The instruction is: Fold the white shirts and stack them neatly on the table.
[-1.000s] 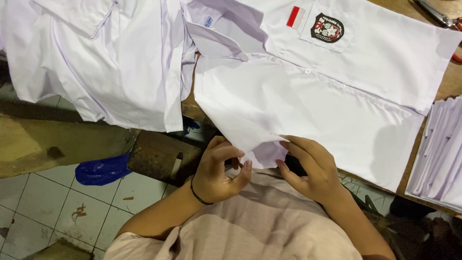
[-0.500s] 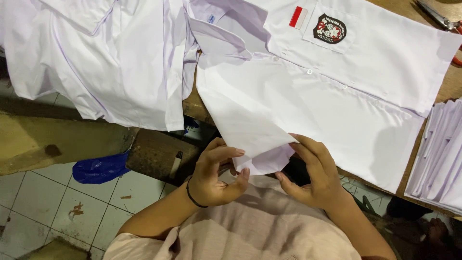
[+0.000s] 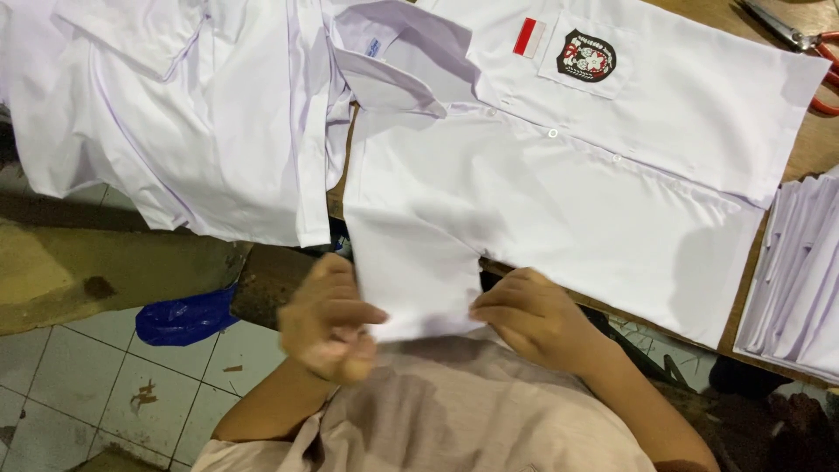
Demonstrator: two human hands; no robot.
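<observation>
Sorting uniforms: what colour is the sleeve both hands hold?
White, plain; the sleeve shows best in the head view.

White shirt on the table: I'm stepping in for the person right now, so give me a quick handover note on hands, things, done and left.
Left hand pinches the lower edge of the sleeve; it is blurred.
Right hand grips the same sleeve edge from the other side.
White shirt lies flat on the wooden table, buttoned, badge pocket up.
Done: sleeve pulled out straight.
Left: sleeve and body not yet folded.
</observation>
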